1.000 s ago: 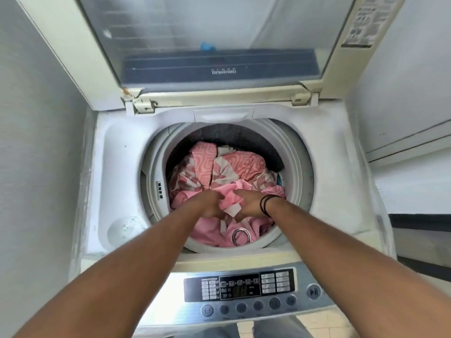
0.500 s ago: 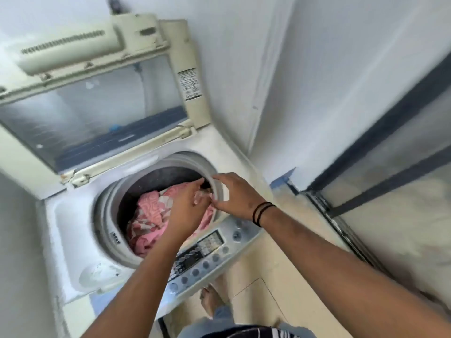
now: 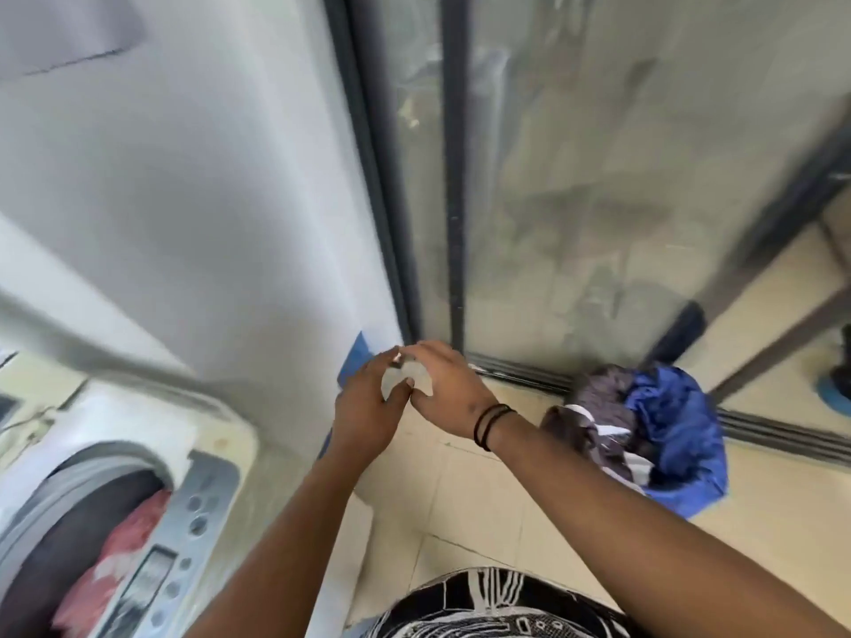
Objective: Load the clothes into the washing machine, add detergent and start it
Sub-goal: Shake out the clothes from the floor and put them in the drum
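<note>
The top-loading washing machine (image 3: 216,458) is at the lower left with its drum open. Pink patterned cloth (image 3: 124,531) lies inside the drum. Its control panel (image 3: 152,577) faces me. My left hand (image 3: 364,407) and my right hand (image 3: 446,384) meet in mid-air to the right of the machine, above the floor. Between them they pinch a small pale piece (image 3: 396,379), too blurred to identify. A black band circles my right wrist. A pile of blue and dark clothes (image 3: 663,425) sits on the floor at the right.
A white wall (image 3: 207,200) rises behind the machine. A dark-framed sliding glass door (image 3: 552,177) fills the right, its track running along the tiled floor (image 3: 460,499). A blue object (image 3: 357,356) leans at the wall's foot behind my hands.
My view swung right, away from the drum. Both hands left the pink cloth in the drum and rose out over the floor, now together on a small pale piece.
</note>
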{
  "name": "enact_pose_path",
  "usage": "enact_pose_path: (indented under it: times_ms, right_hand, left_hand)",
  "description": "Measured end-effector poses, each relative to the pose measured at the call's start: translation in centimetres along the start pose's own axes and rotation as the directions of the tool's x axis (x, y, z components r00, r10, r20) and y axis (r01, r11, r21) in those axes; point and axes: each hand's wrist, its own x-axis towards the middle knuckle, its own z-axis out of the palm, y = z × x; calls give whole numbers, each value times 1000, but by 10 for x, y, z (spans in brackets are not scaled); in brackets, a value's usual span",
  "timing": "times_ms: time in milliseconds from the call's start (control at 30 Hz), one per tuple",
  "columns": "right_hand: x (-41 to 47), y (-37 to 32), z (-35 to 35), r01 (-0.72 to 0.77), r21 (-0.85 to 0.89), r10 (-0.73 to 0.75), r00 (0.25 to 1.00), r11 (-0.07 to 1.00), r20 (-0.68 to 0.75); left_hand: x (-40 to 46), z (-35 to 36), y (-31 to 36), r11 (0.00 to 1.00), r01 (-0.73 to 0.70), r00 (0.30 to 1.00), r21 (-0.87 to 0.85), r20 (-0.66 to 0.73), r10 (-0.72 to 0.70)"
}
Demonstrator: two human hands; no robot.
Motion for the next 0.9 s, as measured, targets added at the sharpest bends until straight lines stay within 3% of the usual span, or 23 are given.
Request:
enact_pose_path:
  times_ms: [200, 467, 900]
  right_hand:
    - [-68, 96, -80, -211, 88, 221, 967, 973, -126]
    - [-142, 184, -132, -413, 261, 478, 834, 873, -277]
    - [-169, 339, -210, -692, 399, 797, 552, 602, -245]
  left_hand:
    - [1, 117, 86, 988, -157, 957, -10, 244, 155]
    - [11, 224, 156, 948, -312, 822, -62, 483, 302]
    - [85, 422, 229, 953, -286, 561, -100, 789, 251]
